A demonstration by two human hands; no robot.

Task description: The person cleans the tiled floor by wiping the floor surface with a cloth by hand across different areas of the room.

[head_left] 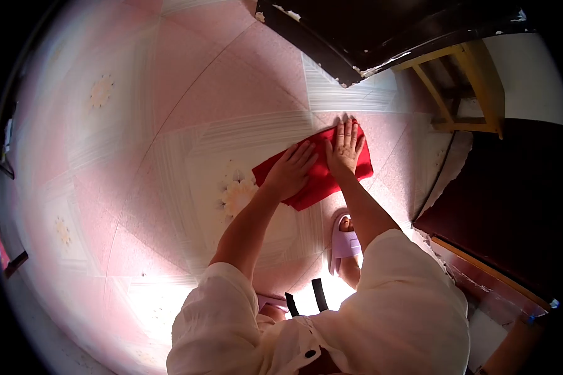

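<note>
A red cloth (319,181) lies folded flat on the pink and white patterned floor (213,94). My left hand (291,170) presses on its left part, fingers stretched out and palm down. On the right part of the cloth rests my right hand (344,150), also flat, its fingers pointing toward the far edge. Both hands are open and neither grips the fabric. Parts of the cloth are hidden under the palms.
A dark cabinet with chipped edges (350,69) stands just beyond the cloth. Behind it is a yellow wooden frame (481,87). Dark red furniture (500,212) lines the right side. Below the cloth is my foot in a lilac slipper (343,244).
</note>
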